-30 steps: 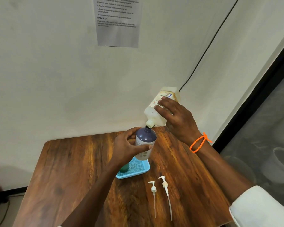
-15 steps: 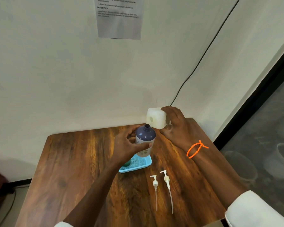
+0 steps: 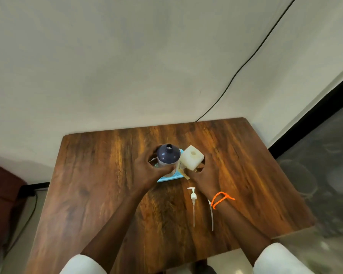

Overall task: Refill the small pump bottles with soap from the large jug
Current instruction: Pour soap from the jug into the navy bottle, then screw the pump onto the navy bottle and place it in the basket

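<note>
A small bottle with a dark navy top (image 3: 168, 155) and an open neck stands upright over the light blue tray (image 3: 171, 177). My left hand (image 3: 151, 171) grips its body from the left. Right beside it the cream soap jug (image 3: 192, 159) stands upright, seen from above with its open mouth up. My right hand (image 3: 203, 175) holds the jug from the near side. Two white pump heads lie on the table in front of the tray: one pump (image 3: 193, 202) in full view, the other pump (image 3: 211, 216) partly under my right wrist.
The wooden table (image 3: 99, 190) stands in a corner against white walls. A black cable (image 3: 244, 64) runs down the wall to the table's back edge. A dark frame and glass lie to the right. An orange band (image 3: 221, 198) circles my right wrist.
The jug went from tipped over the bottle's neck to upright beside the bottle. My head tilted down, so the table fills more of the view. My left hand kept hold of the bottle.
</note>
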